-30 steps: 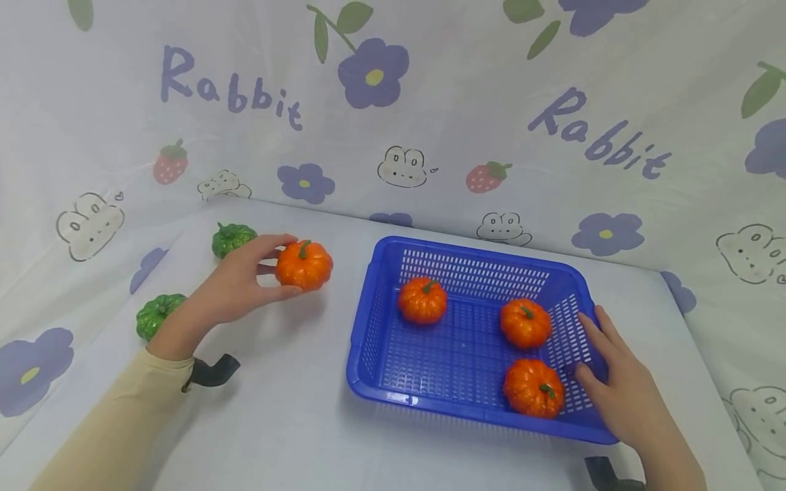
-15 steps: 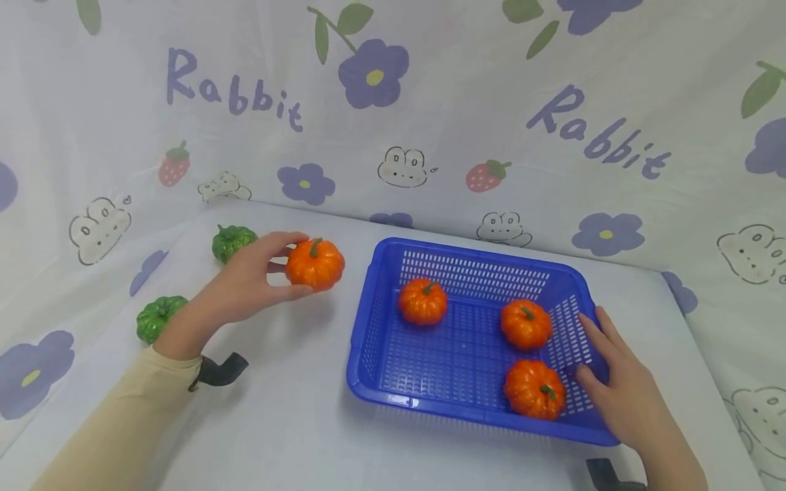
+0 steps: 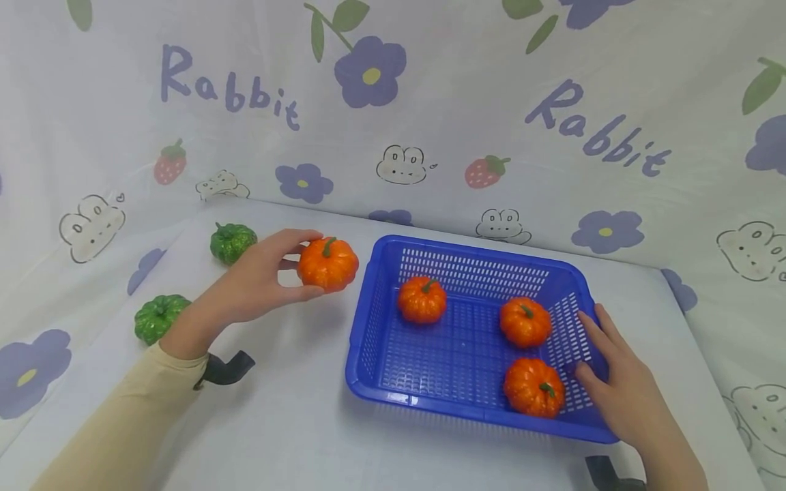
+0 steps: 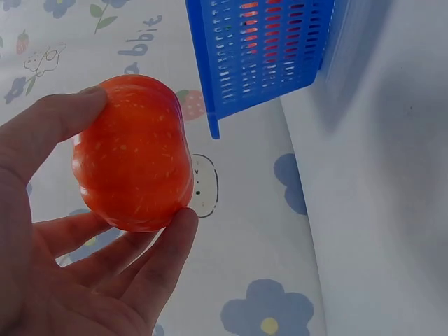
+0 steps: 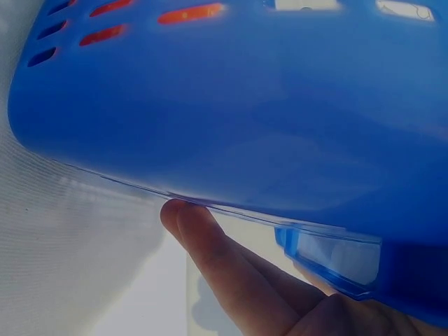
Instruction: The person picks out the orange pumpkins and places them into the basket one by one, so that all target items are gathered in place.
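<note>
My left hand (image 3: 254, 283) holds a small orange pumpkin (image 3: 329, 266) above the table, left of the blue basket (image 3: 451, 408). The left wrist view shows the thumb on one side of this pumpkin (image 4: 133, 157) and fingertips on the other. Three more orange pumpkins lie inside the basket: one at the back left (image 3: 422, 300), one at the right (image 3: 525, 322) and one at the front right (image 3: 534, 387). At the basket's right side, my right hand (image 3: 626, 389) grips the rim; in the right wrist view, fingers (image 5: 224, 273) touch the basket's underside edge.
Two green pumpkins, one farther back (image 3: 232, 243) and one nearer (image 3: 159, 318), sit on the white table (image 3: 288, 423) at the left. A patterned cloth (image 3: 442, 102) hangs behind the table. The basket's left wall stands just right of the held pumpkin.
My left hand has carried the orange pumpkin steadily to the right, closer to the basket's left rim. The right hand and the basket have stayed in place.
</note>
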